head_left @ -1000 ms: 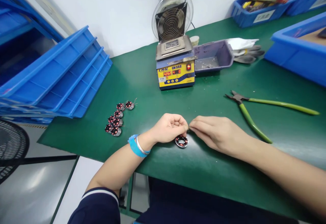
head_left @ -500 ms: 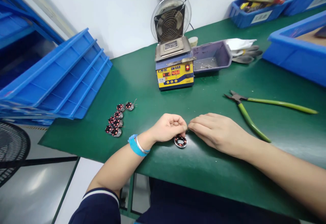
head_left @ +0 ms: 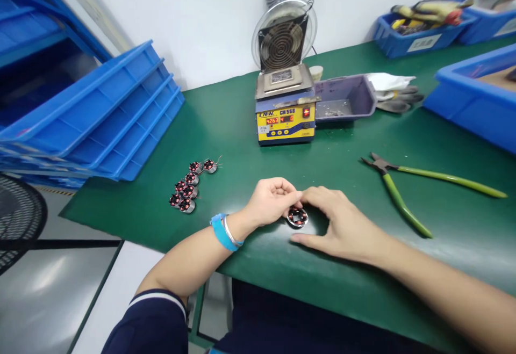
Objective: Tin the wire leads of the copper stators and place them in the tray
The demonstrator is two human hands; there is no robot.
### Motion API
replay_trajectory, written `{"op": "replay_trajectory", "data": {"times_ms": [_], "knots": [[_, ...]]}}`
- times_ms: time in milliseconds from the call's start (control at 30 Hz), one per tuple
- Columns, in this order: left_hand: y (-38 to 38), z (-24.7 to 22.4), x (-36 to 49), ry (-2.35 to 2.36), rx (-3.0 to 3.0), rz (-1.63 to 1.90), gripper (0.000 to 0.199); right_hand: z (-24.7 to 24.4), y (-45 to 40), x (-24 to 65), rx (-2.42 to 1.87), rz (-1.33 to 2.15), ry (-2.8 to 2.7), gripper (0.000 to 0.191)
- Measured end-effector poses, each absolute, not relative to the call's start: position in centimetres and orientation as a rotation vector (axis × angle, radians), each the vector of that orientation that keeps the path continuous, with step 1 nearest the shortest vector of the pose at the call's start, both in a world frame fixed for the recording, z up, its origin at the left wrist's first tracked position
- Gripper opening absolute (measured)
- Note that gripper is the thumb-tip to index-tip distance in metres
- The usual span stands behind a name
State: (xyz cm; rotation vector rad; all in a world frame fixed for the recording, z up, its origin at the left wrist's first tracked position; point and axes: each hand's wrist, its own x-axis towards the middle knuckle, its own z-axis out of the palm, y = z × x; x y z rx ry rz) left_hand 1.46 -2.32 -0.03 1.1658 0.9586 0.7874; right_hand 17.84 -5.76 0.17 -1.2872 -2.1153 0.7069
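Note:
A small motor stator point(head_left: 297, 217), a metal ring with copper windings and black parts, is at the front middle of the bench, between my hands. My left hand point(head_left: 276, 202) is closed, its thumb and fingertips pinched at the stator's upper edge; the exact grip is partly hidden. Around the stator's right side curves my right hand point(head_left: 342, 225), open, thumb well apart from the fingers. Its fingertips come close to the left thumb. To the left, several similar stators point(head_left: 186, 205) stand in a cluster, some with loose wire ends.
A yellow-and-blue solder pot point(head_left: 286, 125) stands at the back, a fan guard behind it. Beside it are a purple tray point(head_left: 368, 108) and gloves point(head_left: 397, 104). Green-handled cutters point(head_left: 407, 214) lie open at right. Blue crates point(head_left: 133, 96) stack at left; a blue bin point(head_left: 463, 96) sits right.
My right hand has opened, its thumb swinging down away from the fingers to surround the stator. The stator has shifted slightly right. My left hand keeps its pinch. The camera view has shifted a little.

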Motion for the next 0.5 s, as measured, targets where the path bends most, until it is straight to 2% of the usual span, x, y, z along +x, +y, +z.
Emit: {"op": "replay_trajectory", "data": {"times_ms": [100,267,333,500], "knots": [[-2.1,0.0,1.6,0.982,1.125,0.980,0.033,-0.5,-6.1,16.9,-1.230,0.629,-2.193,0.020],[0.0,0.7,0.1,1.066,0.978,1.308,0.031,-0.8,-5.4,17.8,-1.166,0.699,-2.190,0.020],[0.8,1.0,-0.8,1.049,0.990,1.208,0.033,-0.6,-5.3,18.0,-1.148,0.721,-2.183,0.021],[0.1,1.2,-1.3,0.819,1.180,0.554,0.039,0.2,-5.5,17.9,-1.156,0.839,-2.129,0.023]]}}
